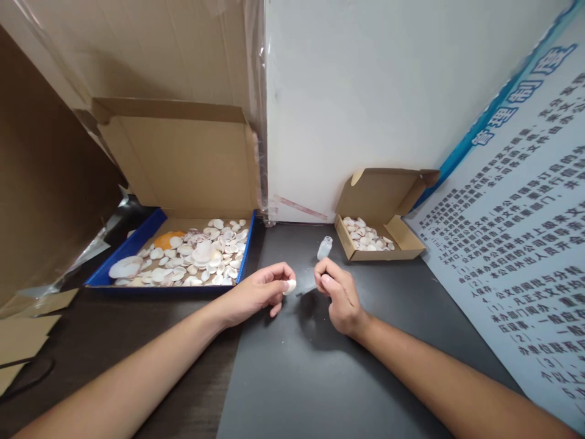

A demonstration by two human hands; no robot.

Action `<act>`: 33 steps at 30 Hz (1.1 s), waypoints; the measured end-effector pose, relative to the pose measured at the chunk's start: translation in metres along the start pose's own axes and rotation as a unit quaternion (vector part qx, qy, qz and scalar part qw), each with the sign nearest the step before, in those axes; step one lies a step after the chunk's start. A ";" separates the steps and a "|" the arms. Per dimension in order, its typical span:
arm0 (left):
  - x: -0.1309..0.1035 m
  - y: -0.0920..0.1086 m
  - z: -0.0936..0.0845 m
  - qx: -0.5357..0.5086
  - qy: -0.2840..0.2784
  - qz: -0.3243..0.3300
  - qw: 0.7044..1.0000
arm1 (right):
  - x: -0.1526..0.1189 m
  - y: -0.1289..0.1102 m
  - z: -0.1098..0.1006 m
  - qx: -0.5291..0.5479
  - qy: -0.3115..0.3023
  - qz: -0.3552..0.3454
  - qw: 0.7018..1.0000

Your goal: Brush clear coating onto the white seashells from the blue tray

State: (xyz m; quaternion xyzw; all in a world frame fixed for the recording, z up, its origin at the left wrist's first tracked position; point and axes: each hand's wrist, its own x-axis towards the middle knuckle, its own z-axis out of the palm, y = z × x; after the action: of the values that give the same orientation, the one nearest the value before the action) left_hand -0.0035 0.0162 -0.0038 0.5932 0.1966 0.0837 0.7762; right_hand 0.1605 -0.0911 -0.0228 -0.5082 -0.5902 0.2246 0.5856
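Note:
My left hand pinches a small white seashell between thumb and fingertips, over the dark grey mat. My right hand is closed around a small brush. Its thin pale shaft points left toward the shell, and a narrow gap seems to lie between tip and shell. The handle end is hidden in the fingers. Just beyond my right hand, a small clear bottle with a threaded neck and whitish contents stands uncapped.
On the left is a blue-edged cardboard box with many seashells and an orange piece. A smaller open carton at the back right holds more shells. A white panel and a printed board border the table.

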 end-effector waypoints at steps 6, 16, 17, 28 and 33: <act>0.000 0.000 0.000 0.005 0.001 0.001 1.000 | 0.000 0.002 0.002 -0.002 0.007 0.015 1.000; 0.000 0.001 0.002 0.007 0.000 0.007 1.000 | -0.001 0.005 0.003 0.011 0.015 0.020 1.000; 0.000 0.001 0.002 0.006 0.001 0.009 1.000 | -0.001 0.006 0.004 0.009 0.015 0.020 1.000; 0.001 -0.001 0.000 0.017 -0.003 0.003 1.000 | 0.001 0.000 0.001 -0.009 -0.015 0.011 1.000; 0.000 0.000 0.000 0.009 0.000 -0.006 1.000 | 0.000 0.000 0.002 0.004 -0.001 0.030 1.000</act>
State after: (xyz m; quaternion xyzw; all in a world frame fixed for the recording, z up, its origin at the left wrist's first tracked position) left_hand -0.0033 0.0161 -0.0034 0.5993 0.2004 0.0772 0.7712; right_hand 0.1591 -0.0907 -0.0234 -0.5230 -0.5747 0.2448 0.5799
